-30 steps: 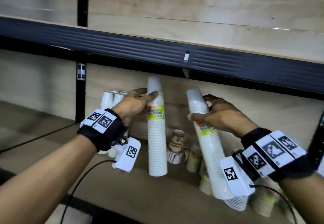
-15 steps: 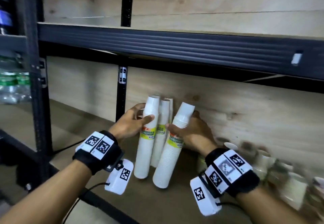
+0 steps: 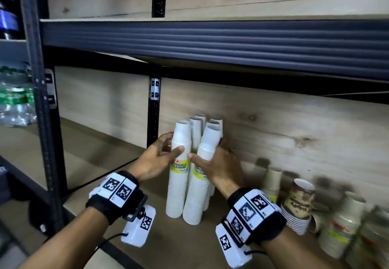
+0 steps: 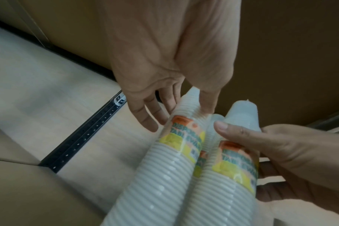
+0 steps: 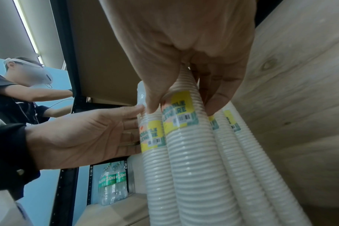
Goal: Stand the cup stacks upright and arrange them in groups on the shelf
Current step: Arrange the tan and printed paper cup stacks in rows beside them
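Note:
Several tall white cup stacks with yellow labels stand bunched by the back wall. My left hand (image 3: 166, 153) (image 4: 180, 117) lies against the front left stack (image 3: 177, 188) (image 4: 149, 183) (image 5: 155, 168), thumb on its front and fingers straight along its far side. Around the front right stack (image 3: 193, 201) (image 4: 232, 175) (image 5: 194, 168), my right hand (image 3: 205, 151) (image 5: 182, 109) pinches just above the label. That stack leans slightly left and touches its neighbour. More white stacks (image 3: 196, 125) (image 5: 242, 152) stand behind them.
A black upright post (image 3: 153, 111) rises just left of the group. The upper shelf beam (image 3: 210, 43) hangs low overhead. Patterned cups (image 3: 299, 201) and beige cup stacks (image 3: 271, 180) crowd the shelf board (image 3: 105, 163) at the right. Bottles (image 3: 14, 100) fill the left bay. Another person (image 5: 19, 99) works nearby.
Both hands carried their stacks left to the group by the post. The right stack, tilted half a second ago, now stands almost upright against the left one. My left fingers have straightened.

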The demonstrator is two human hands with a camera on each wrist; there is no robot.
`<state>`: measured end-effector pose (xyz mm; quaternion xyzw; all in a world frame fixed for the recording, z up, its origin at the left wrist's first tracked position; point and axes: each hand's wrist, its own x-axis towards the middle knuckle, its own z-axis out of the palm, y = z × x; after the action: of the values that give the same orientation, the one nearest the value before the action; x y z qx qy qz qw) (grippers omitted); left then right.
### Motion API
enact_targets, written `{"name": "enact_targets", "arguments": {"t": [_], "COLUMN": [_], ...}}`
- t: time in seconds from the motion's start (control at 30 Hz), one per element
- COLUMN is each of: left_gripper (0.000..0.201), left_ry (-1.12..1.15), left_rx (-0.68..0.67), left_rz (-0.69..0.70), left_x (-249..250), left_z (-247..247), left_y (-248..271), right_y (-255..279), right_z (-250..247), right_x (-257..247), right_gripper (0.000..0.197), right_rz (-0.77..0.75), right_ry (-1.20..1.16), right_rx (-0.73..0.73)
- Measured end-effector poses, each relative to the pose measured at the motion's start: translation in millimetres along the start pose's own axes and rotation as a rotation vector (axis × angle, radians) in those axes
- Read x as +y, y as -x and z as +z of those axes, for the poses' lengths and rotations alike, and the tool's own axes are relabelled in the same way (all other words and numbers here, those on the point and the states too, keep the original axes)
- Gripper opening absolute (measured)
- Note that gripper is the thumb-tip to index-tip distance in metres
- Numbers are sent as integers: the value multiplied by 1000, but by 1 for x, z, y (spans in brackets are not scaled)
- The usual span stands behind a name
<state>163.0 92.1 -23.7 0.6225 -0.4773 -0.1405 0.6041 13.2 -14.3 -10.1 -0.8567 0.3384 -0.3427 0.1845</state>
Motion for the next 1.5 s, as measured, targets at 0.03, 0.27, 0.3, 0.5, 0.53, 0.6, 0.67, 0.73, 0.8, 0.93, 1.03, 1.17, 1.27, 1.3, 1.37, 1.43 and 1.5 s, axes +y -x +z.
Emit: {"name": "enact_targets", "arguments": {"t": [0.03, 0.27, 0.3, 0.5, 0.53, 0.6, 0.67, 0.73, 0.8, 0.93, 1.03, 1.17, 1.27, 1.3, 1.37, 1.43, 1.5], "left_gripper": [58, 64, 64, 65, 68, 74, 74, 72, 72, 71, 72, 72, 73, 74, 75, 74, 71], "left_ry": [-21, -78, -82, -151, -172, -215, -223, -238, -246, -193, -157, -184, -192, -193, -191, -188, -185], "left_rx": [-3, -77, -89, -173, -179, -183, -194, -215, -230, -236, -241, -246, -231, -230, -228, -234, -234], "left_rz": [1, -62, -83, -145, -148, -142, -150, -153, -154, -178, -181, -176, -187, -192, -196, -197, -198], "left_x": [-3, -34, -40, -62, -65, -69, -69, -68, -68, -67, -68, -68, -69, -70, -71, -71, -70], "left_z": [1, 3, 3, 6, 7, 7, 7, 7, 7, 9, 10, 9, 9, 9, 8, 9, 9], "left_y": [-1, 8, 10, 18, 18, 18, 17, 16, 16, 16, 16, 16, 16, 16, 16, 17, 17], "right_y": [0, 14, 17, 34, 36, 39, 40, 41, 39, 37, 36, 35, 33, 33, 32, 32, 32], "right_z": [1, 10, 13, 40, 45, 52, 56, 59, 58, 56, 54, 54, 56, 57, 58, 58, 58], "right_x": [1, 13, 16, 38, 42, 48, 52, 53, 53, 53, 52, 51, 51, 51, 51, 52, 52], "right_gripper": [80, 76, 74, 65, 65, 67, 67, 66, 65, 64, 66, 66, 68, 69, 70, 71, 72], "right_rz": [12, 57, 63, 100, 109, 134, 148, 151, 156, 159, 166, 190, 207, 207, 205, 206, 205], "right_ry": [-7, -75, -90, -122, -124, -112, -100, -100, -97, -74, -56, -54, -82, -79, -72, -68, -58], "right_rx": [-8, -90, -108, -168, -185, -238, -289, -321, -322, -310, -309, -310, -326, -330, -332, -328, -327]}}
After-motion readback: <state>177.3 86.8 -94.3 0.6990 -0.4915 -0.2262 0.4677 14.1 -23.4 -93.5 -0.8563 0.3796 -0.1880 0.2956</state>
